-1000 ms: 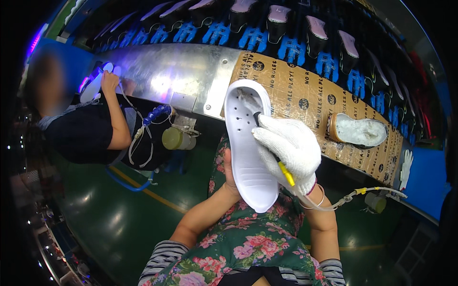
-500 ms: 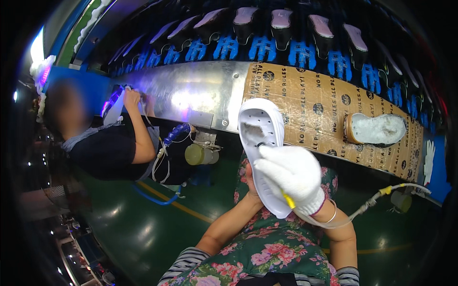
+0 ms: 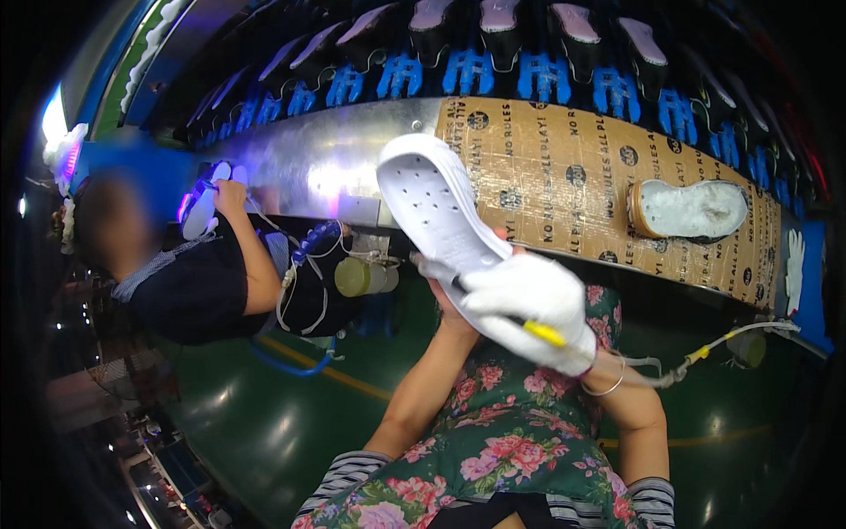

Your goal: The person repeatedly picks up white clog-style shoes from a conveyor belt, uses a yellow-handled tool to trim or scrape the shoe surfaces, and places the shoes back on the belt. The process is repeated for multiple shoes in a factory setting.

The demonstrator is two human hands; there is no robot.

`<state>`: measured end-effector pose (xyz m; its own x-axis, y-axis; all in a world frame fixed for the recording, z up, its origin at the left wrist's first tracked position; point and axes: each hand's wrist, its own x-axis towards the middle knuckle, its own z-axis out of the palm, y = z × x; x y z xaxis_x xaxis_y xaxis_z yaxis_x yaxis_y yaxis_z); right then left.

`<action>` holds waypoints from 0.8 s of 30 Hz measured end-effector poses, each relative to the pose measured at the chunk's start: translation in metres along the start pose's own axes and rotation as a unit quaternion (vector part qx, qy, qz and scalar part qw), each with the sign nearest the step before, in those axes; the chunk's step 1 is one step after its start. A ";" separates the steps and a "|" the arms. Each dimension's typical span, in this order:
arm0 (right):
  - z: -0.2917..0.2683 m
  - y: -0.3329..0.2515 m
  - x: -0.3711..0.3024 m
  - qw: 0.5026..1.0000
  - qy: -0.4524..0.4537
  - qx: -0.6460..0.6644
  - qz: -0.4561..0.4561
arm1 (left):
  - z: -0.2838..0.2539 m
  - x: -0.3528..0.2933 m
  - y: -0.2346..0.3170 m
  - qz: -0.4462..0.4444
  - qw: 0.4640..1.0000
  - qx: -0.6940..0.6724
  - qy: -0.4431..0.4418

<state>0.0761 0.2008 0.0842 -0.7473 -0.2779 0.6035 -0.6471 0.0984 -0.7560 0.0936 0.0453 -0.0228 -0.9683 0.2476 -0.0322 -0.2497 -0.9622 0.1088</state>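
A white shoe sole (image 3: 429, 196) with small holes in its upper part tilts in front of me, above the apron on my lap. My bare left hand (image 3: 451, 310) grips it from below and behind, most of the fingers hidden by the sole. In a white knitted glove, my right hand (image 3: 529, 304) closes round a thin brush (image 3: 438, 271) with a dark neck; its pale tip is at the sole's left edge. A yellow band (image 3: 545, 333) shows at the glove. From the right wrist a clear tube (image 3: 674, 375) runs off to the right.
Brown printed cardboard (image 3: 564, 189) covers the bench ahead; a second sole (image 3: 696, 210) coated white inside lies there. Metal bench top (image 3: 291, 159) continues left, where a co-worker (image 3: 198, 273) handles another sole. Behind the bench, blue clamps (image 3: 544, 78) stand below several shoes. A white glove (image 3: 794, 269) hangs far right.
Both hands have swung the sole up and to the left, tilting its far end leftward. The brush has gone from inside the sole to its left edge. The view has shifted slightly.
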 end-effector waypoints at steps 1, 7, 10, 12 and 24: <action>-0.005 0.005 -0.001 1.000 0.010 0.020 0.015 | -0.001 0.003 0.002 0.018 1.000 0.020 0.005; 0.018 -0.006 -0.007 0.999 -0.031 -0.017 0.031 | 0.008 0.020 0.007 -0.052 0.996 0.004 -0.071; -0.005 -0.001 0.002 0.997 -0.075 -0.002 -0.013 | 0.013 0.026 0.011 -0.017 0.996 -0.019 -0.085; -0.004 0.008 0.000 0.999 -0.036 -0.005 -0.017 | 0.013 0.028 0.014 -0.022 0.996 -0.020 -0.079; -0.006 -0.003 -0.018 0.988 -0.152 0.012 -0.030 | 0.011 0.039 0.036 -0.133 0.983 0.012 -0.123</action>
<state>0.0908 0.2111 0.0768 -0.6249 -0.5578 0.5463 -0.6829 0.0513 -0.7287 0.0470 0.0219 -0.0087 -0.8400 0.5127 0.1775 -0.4914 -0.8576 0.1518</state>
